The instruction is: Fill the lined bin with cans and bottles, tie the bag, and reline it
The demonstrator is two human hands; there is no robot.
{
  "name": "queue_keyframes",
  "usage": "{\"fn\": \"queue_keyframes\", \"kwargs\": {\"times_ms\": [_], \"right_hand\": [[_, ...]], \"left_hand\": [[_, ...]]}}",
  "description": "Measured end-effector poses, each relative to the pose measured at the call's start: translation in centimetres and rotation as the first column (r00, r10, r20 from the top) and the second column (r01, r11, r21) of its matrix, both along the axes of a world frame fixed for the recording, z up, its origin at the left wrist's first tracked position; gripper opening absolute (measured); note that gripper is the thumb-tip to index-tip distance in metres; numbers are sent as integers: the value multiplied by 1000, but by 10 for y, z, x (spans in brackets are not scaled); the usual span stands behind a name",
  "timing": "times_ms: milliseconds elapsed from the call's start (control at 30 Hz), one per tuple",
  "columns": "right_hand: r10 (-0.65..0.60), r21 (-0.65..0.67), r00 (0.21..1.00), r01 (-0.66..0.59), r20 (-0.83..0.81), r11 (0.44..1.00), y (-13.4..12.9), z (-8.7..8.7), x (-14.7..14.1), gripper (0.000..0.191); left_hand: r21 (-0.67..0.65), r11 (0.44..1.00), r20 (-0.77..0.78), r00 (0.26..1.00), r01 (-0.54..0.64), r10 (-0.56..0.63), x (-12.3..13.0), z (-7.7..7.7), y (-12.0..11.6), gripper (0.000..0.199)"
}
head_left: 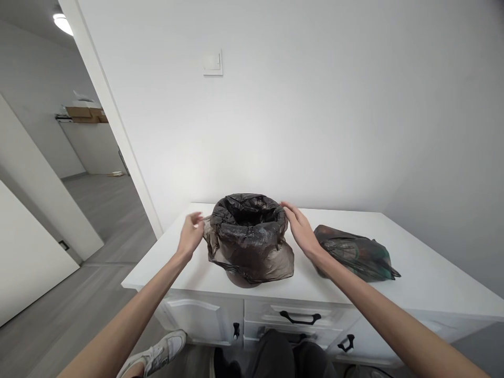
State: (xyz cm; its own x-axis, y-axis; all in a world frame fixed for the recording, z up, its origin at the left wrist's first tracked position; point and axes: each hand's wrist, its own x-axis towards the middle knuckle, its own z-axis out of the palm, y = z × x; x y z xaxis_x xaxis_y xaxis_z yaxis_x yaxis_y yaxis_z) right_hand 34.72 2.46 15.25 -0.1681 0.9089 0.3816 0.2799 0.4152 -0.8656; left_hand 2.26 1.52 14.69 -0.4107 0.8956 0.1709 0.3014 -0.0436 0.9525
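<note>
A thin black garbage bag lines a round bin on the white cabinet top, its edge folded down over the outside. Dark plastic covers most of the bin; only a little of its base shows through and below. My left hand is at the bag's left side, fingers curled in a pinch on its loose edge, slightly blurred. On the right, my right hand has its fingers stretched out, the tips touching the bag near the rim. Beside my right forearm lies a filled dark plastic bag, with green and reddish contents showing through.
The white cabinet stands against a wall with a light switch. Its front has black handles. Below are a white sneaker and dark-trousered knees. An open doorway on the left shows cardboard boxes.
</note>
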Motion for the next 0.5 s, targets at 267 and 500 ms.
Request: {"fn": "queue_keyframes", "kwargs": {"times_ms": [267, 500], "right_hand": [[87, 512, 876, -356, 475, 782, -47, 33, 15, 49], [36, 497, 801, -406, 598, 767, -15, 40, 4, 26]], "left_hand": [[278, 838, -360, 859, 471, -363, 38, 19, -42, 109], [-25, 832, -527, 700, 554, -482, 30, -77, -39, 139]]}}
